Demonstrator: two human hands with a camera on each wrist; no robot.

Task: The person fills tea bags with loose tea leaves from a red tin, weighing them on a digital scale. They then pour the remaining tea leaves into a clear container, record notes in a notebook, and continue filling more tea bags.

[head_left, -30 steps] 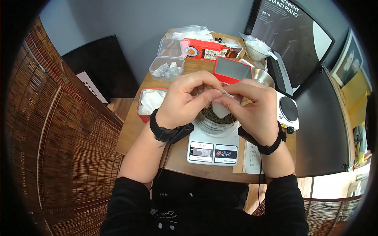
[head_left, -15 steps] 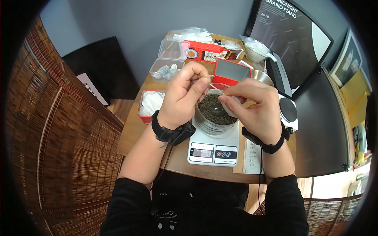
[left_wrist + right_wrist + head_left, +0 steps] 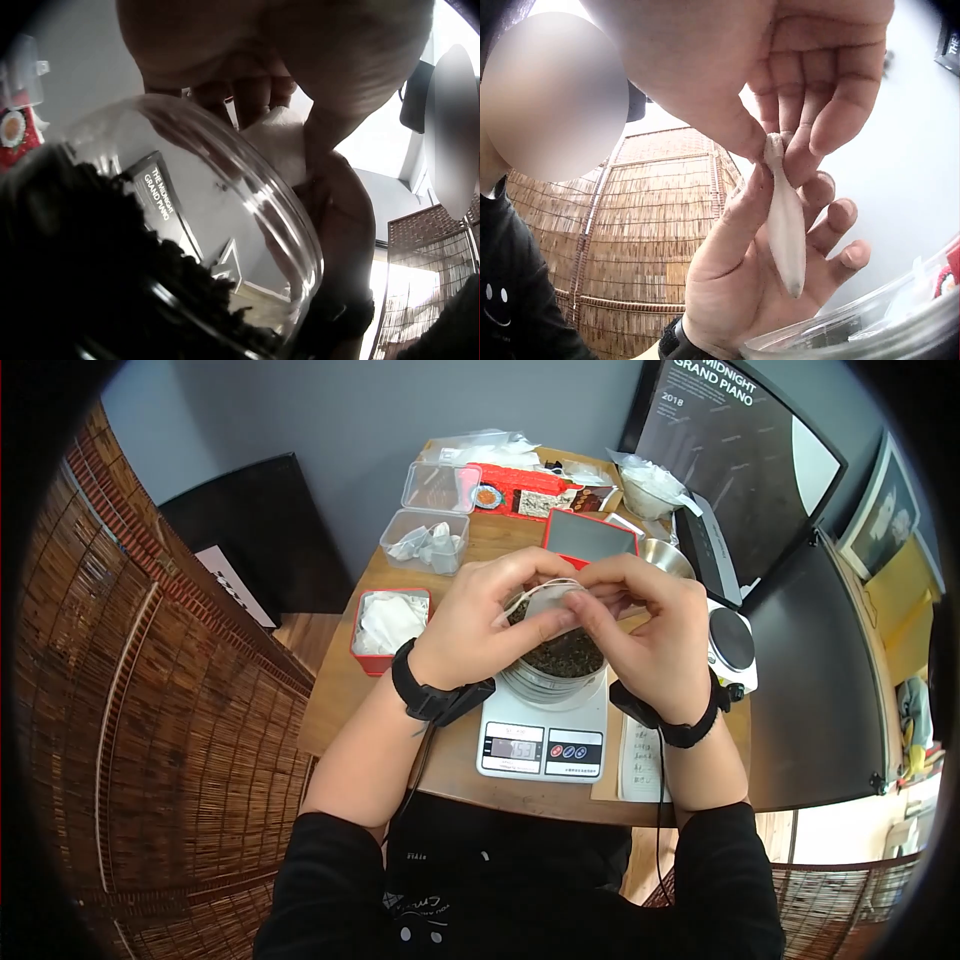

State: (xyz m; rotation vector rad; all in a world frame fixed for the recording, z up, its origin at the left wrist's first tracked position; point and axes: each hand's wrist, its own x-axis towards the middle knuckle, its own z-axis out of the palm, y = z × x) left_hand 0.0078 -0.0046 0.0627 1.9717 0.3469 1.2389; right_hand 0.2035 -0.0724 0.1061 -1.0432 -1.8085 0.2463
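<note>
A small white drawstring tea bag [image 3: 546, 598] is held up over a clear round jar [image 3: 550, 685] of dark dried leaves [image 3: 565, 653]. My right hand [image 3: 648, 615] pinches its gathered top between thumb and finger. In the right wrist view the bag [image 3: 787, 236] hangs narrow and pointed, seen edge-on. My left hand [image 3: 490, 615] pinches the same bag near its neck, the other fingers loosely spread behind it. A thin white string [image 3: 522, 596] loops beside the left fingers. Beneath the jar is a white kitchen scale [image 3: 540, 768] with its display on.
Left of the jar, a red tin [image 3: 374, 663] holds white bags. Behind it stands a clear plastic box [image 3: 440, 560] with filled bags. An open red tin [image 3: 592, 535], a metal bowl [image 3: 670, 558] and a hot plate [image 3: 735, 640] lie right. A handwritten sheet [image 3: 640, 765] is beside the scale.
The hands drew apart with the string stretched between them half a second ago, and have now come together again. The bag has turned upward between the fingers, its string now a loose loop.
</note>
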